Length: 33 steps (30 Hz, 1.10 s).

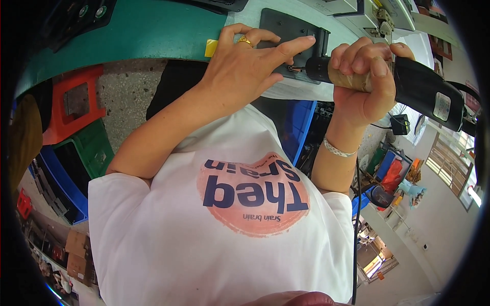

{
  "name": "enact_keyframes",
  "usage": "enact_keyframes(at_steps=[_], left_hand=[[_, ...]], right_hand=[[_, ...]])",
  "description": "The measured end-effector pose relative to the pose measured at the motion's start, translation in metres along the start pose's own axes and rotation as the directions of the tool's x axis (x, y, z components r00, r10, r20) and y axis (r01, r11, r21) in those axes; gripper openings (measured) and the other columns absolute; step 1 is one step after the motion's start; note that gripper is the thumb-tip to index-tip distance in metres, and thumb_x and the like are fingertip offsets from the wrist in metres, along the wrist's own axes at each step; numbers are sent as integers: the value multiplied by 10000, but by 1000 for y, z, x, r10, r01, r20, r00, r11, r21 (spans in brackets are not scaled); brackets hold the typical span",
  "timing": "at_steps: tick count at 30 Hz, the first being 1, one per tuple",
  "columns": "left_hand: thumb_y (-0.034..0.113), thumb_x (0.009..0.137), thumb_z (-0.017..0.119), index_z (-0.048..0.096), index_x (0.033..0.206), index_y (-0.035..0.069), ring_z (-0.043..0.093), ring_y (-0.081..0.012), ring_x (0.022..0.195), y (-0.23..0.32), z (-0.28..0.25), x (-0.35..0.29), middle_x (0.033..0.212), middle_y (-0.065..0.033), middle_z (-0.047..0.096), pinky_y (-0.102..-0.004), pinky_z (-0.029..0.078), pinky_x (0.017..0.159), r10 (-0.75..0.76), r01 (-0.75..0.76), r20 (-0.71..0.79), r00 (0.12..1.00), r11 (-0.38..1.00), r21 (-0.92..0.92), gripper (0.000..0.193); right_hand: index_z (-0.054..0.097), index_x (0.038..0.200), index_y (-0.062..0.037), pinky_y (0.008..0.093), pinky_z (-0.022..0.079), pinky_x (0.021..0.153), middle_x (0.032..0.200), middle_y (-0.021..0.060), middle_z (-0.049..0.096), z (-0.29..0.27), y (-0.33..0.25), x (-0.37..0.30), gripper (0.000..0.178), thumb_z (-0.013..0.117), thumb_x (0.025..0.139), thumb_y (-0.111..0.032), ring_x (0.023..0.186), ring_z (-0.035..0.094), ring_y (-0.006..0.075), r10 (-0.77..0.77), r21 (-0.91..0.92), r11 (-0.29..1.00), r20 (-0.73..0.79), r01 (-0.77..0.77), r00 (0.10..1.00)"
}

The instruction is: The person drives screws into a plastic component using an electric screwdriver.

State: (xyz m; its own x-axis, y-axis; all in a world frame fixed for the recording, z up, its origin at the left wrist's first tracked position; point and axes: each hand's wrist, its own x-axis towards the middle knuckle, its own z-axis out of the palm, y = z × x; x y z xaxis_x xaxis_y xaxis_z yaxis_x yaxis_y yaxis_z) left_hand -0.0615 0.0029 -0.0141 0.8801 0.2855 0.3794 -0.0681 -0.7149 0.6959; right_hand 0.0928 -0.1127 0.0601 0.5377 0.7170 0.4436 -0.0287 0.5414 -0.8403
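Observation:
My right hand (363, 81) is closed around the tan, tape-wrapped grip of a black electric screwdriver (426, 92). The tool lies nearly level, its front end pointing left at the near edge of a flat black plastic panel (286, 25). Whether its tip touches the panel I cannot tell. Over that panel my left hand (247, 64), with a gold ring, has its fingers apart and the index finger stretched out toward the raised right edge. It partly covers the panel, and no held object shows in it.
A yellow paper slip (210, 48) lies on the green tabletop (153, 35) beside my left hand. At the upper left are black housings (94, 13). A red stool (76, 102) and green and blue crates stand below on the left. A black cable (356, 229) hangs at right.

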Motion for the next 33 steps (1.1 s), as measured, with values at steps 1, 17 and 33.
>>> enact_keyframes(at_steps=[1, 17, 33], left_hand=[[137, 842, 758, 385, 1551, 284, 588, -197, 1183, 0, 0, 0, 1071, 69, 740, -478, 295, 1058, -1, 1, 0, 1000, 1000, 0, 815], [101, 836, 750, 352, 1567, 300, 592, -180, 1151, 6, 1, 3, 1089, 82, 714, -459, 303, 1042, 29, -31, 28, 999, 999, 45, 856], [83, 812, 762, 327, 1582, 248, 594, -170, 1131, 6, 2, 0, 1128, 57, 701, -424, 332, 1020, -33, 33, -18, 999, 999, -36, 900]], right_hand=[[448, 1288, -54, 405, 531, 588, 737, 118, 550, 0, 0, 0, 400, 611, 923, -34, 631, 556, 207, 0, -3, 1000, 4, 0, 1000], [425, 1297, -13, 392, 525, 547, 741, 110, 577, -2, 2, 2, 436, 623, 909, 6, 604, 551, 202, -30, -31, 999, 20, 31, 999], [426, 1094, -40, 337, 491, 479, 729, 126, 576, 16, 14, -5, 333, 676, 894, 51, 554, 522, 188, -146, -60, 987, 46, 149, 988]])
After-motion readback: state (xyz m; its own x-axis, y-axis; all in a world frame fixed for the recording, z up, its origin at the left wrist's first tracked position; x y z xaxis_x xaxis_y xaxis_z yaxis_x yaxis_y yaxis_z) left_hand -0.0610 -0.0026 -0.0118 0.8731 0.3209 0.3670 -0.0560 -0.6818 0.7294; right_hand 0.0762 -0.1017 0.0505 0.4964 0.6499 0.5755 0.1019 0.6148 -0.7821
